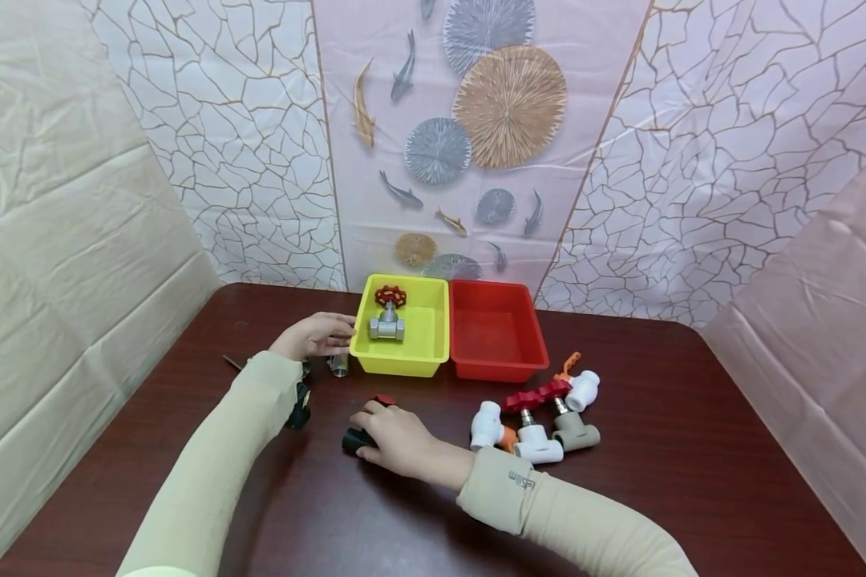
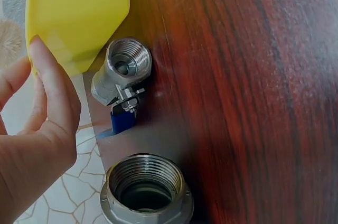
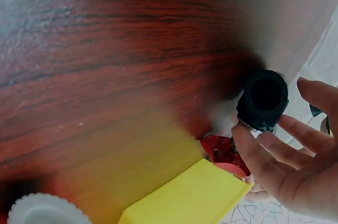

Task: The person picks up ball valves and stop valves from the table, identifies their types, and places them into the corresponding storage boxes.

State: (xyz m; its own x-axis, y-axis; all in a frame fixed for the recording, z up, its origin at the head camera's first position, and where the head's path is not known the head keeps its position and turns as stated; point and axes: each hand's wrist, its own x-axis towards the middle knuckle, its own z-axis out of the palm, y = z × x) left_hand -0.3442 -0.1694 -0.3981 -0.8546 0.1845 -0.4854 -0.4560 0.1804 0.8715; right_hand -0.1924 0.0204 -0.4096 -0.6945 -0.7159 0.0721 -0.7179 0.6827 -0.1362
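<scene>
My left hand (image 1: 319,332) is at the left side of the yellow bin (image 1: 400,366), its relaxed fingertips touching the rim. Inside the bin sits a metal gate valve (image 1: 387,324) with a red handwheel. Below that hand, a metal ball valve (image 2: 121,68) with a blue handle lies beside a wide threaded metal fitting (image 2: 147,184). My right hand (image 1: 402,442) reaches down over a black plastic valve (image 1: 357,440) in front of the bins, fingers and thumb curved about it. Its round open end and red handle (image 3: 224,154) show in the right wrist view.
Right of the yellow bin stands a red bin (image 1: 501,371). White valves (image 1: 539,446) and a grey one (image 1: 577,433), with red and orange handles, cluster at the right. A black piece (image 1: 299,407) lies by the left forearm. Cloth walls surround the dark wooden table (image 1: 664,497).
</scene>
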